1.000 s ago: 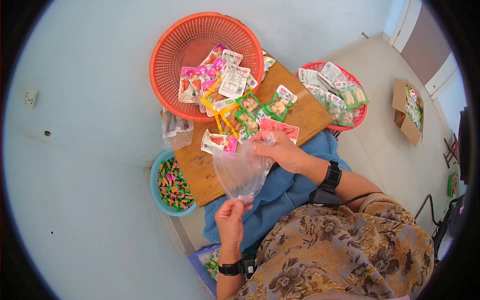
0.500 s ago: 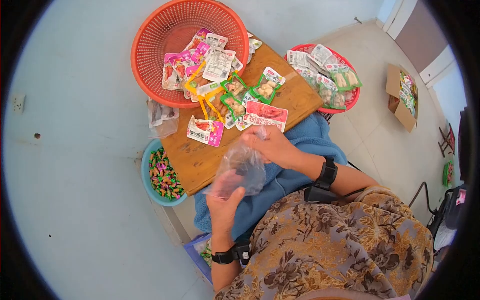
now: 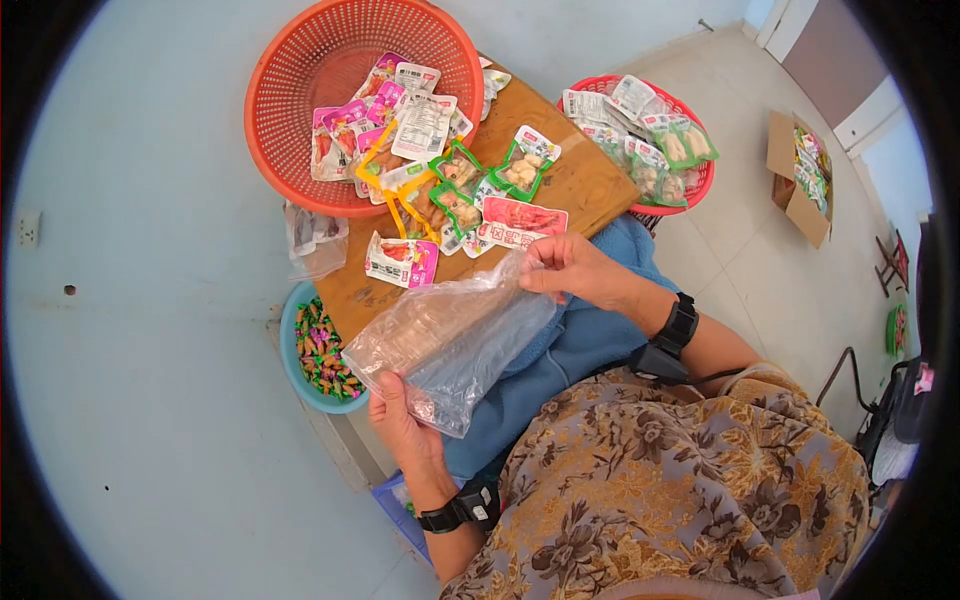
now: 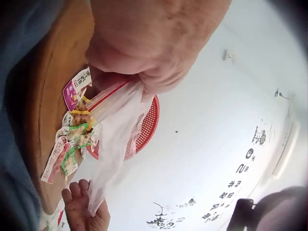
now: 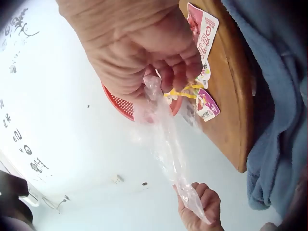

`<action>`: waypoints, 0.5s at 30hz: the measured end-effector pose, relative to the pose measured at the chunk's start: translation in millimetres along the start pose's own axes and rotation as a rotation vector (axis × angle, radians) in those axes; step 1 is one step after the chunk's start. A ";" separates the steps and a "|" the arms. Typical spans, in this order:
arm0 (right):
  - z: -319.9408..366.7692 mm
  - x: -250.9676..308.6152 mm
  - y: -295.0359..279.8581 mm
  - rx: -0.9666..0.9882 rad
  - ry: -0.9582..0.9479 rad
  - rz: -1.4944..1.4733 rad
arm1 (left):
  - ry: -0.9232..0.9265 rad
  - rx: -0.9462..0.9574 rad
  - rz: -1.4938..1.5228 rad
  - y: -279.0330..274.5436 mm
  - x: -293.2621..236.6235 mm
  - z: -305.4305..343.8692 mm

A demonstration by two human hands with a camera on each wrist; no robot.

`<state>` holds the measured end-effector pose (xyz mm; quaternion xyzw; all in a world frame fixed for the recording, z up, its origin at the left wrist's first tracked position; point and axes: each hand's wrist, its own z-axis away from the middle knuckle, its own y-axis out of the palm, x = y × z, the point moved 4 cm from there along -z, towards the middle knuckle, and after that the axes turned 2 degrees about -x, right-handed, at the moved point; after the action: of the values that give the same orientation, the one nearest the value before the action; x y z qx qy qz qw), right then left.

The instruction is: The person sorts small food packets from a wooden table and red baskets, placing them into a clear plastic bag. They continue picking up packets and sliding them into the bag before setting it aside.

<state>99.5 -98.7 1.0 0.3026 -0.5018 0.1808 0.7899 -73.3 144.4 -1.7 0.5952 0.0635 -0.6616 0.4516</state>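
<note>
A clear plastic bag (image 3: 455,335) stretches between my two hands over the front edge of a wooden board (image 3: 580,185). My right hand (image 3: 565,268) pinches the bag's upper corner; my left hand (image 3: 400,420) grips the lower end. In the left wrist view the bag (image 4: 113,144) hangs from the left hand (image 4: 154,45) toward the right hand (image 4: 84,209). In the right wrist view the right hand's fingers (image 5: 168,72) pinch the bag (image 5: 166,144), and the left hand (image 5: 199,211) holds its far end. Snack packets (image 3: 455,190) lie spread on the board.
An orange mesh basket (image 3: 300,75) with packets leans at the board's far left. A red basket (image 3: 700,180) of packets sits to the right, a blue bowl (image 3: 288,350) of wrapped candies to the left. A cardboard box (image 3: 795,190) stands on the floor. Blue cloth (image 3: 570,350) covers my lap.
The bag has been pulled out long between the hands. The left hand moved down and left with its end; the right hand shifted slightly right at the board's edge.
</note>
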 end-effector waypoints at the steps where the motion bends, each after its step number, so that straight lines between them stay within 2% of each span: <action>1: -1.8 2.3 2.5 -0.058 -0.178 0.085 | 0.000 0.001 -0.001 1.5 -0.9 0.5; 2: -1.9 6.8 4.7 -0.118 -0.355 0.170 | -0.012 -0.002 -0.011 5.1 -2.4 2.3; 6: 3.2 22.7 9.5 -0.158 -0.429 0.299 | -0.074 0.017 -0.043 7.3 2.9 3.9; 8: -2.4 11.2 4.0 0.035 -0.256 0.267 | -0.085 0.008 -0.077 7.2 3.4 6.2; 9: -2.7 12.3 3.4 0.036 -0.254 0.268 | -0.092 -0.005 -0.108 6.5 3.7 7.4; 11: -4.1 11.0 -1.0 -0.050 -0.174 0.070 | -0.114 0.029 -0.166 0.2 4.0 11.1; 13: -4.3 10.4 -0.8 -0.050 -0.161 0.046 | -0.136 0.066 -0.227 -0.5 5.4 12.8; 15: -3.6 12.8 1.5 -0.049 -0.147 0.023 | -0.141 -0.005 -0.255 -1.8 8.0 14.4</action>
<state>106.6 -95.4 11.8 0.2900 -0.5660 0.1551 0.7560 -84.2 132.3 -5.2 0.5331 0.1082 -0.7536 0.3690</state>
